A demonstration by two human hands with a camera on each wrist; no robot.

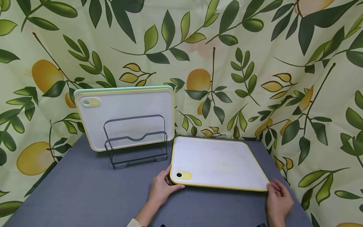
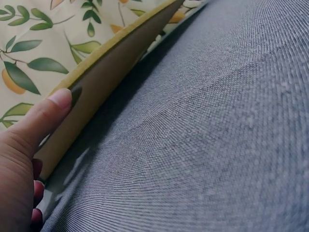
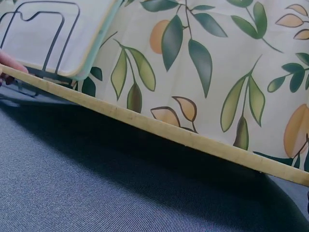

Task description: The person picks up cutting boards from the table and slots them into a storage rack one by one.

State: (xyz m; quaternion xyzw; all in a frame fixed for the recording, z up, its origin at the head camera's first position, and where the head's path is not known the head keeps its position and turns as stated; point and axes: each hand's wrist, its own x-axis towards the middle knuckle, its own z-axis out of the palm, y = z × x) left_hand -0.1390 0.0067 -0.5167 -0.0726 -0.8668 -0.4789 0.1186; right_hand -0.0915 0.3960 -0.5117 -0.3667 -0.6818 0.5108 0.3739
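Note:
A white cutting board (image 1: 218,164) with a yellow rim and a round hole in its near left corner lies at the right of the table. My left hand (image 1: 161,186) holds that corner, thumb along the front edge and fingers at the left side. At the near right corner, my right hand (image 1: 279,200) grips the board; its hold is out of sight in the right wrist view. Shadow shows beneath the board's front edge (image 3: 169,130), which is raised off the cloth. In the left wrist view, the thumb (image 2: 43,116) presses against the board's edge.
Left of the board stands a dark wire rack (image 1: 139,118). Another yellow-rimmed white cutting board (image 1: 127,107) leans upright in it, with a mint green board (image 1: 124,89) behind. Fruit-patterned fabric (image 1: 241,31) hangs behind and beside the grey-blue table (image 1: 85,189).

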